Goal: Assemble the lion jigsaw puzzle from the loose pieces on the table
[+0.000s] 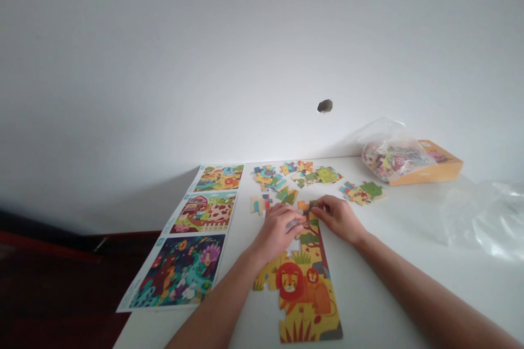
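A partly assembled jigsaw puzzle lies flat in front of me, with a lion, a lioness and a tree on yellow ground. At its far right corner, my right hand is closed, thumb and forefinger pinching a puzzle piece. My left hand rests on the upper left edge of the puzzle, fingers curled and thumb and fingertips meeting on it. Whether a loose piece is under those fingertips is hidden. Just beyond the hands, an orange-patterned piece shows at the puzzle's far end.
Several loose puzzle pieces lie towards the wall, with a small cluster to the right. A printed picture sheet is at left. An orange box and a bag of pieces stand back right, near crumpled clear plastic.
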Motion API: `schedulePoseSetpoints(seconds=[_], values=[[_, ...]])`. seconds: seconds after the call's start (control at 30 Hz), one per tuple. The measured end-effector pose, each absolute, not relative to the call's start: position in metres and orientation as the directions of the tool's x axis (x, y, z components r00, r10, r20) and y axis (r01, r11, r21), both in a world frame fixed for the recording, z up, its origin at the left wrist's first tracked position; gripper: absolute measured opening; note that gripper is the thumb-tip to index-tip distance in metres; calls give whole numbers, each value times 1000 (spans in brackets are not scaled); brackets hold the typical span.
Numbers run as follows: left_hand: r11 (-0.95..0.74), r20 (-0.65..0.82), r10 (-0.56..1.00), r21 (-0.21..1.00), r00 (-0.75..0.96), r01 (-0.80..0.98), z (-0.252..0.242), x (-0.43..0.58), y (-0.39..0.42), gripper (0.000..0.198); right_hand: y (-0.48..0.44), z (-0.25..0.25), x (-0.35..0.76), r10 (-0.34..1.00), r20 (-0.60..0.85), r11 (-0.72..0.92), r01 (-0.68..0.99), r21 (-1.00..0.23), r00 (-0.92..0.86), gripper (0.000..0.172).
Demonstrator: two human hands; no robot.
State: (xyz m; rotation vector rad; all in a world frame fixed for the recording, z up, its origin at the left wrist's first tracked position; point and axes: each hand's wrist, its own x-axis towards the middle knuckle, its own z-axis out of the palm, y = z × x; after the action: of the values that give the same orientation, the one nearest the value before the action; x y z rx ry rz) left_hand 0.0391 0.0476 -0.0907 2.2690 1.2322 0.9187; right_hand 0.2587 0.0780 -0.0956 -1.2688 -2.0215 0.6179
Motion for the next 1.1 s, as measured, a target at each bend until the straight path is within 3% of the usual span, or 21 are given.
schedulePoseSetpoints(seconds=[0.2, 0.33, 0.47, 0.53, 1.1], values=[[-512, 440, 858, 703, 264, 494, -83, 34, 50, 16, 71, -88, 256, 848, 298, 511, 524, -682, -438, 26], [-451, 406, 892, 769, 200, 452, -83, 31, 51, 19, 68, -85, 256, 791, 276, 587, 553, -591, -545, 26], [-434, 396, 900, 783, 182, 446, -86, 27, 52, 24, 68, -84, 258, 765, 230, 631, 630, -452, -601, 50], [-426, 395, 904, 781, 167, 457, -88, 24, 53, 24, 70, -83, 260, 775, 217, 622, 656, -427, -594, 54], [-455, 351, 890, 668, 290, 589, -82, 20, 55, 21, 78, -86, 273, 807, 251, 590, 718, -370, -534, 42]])
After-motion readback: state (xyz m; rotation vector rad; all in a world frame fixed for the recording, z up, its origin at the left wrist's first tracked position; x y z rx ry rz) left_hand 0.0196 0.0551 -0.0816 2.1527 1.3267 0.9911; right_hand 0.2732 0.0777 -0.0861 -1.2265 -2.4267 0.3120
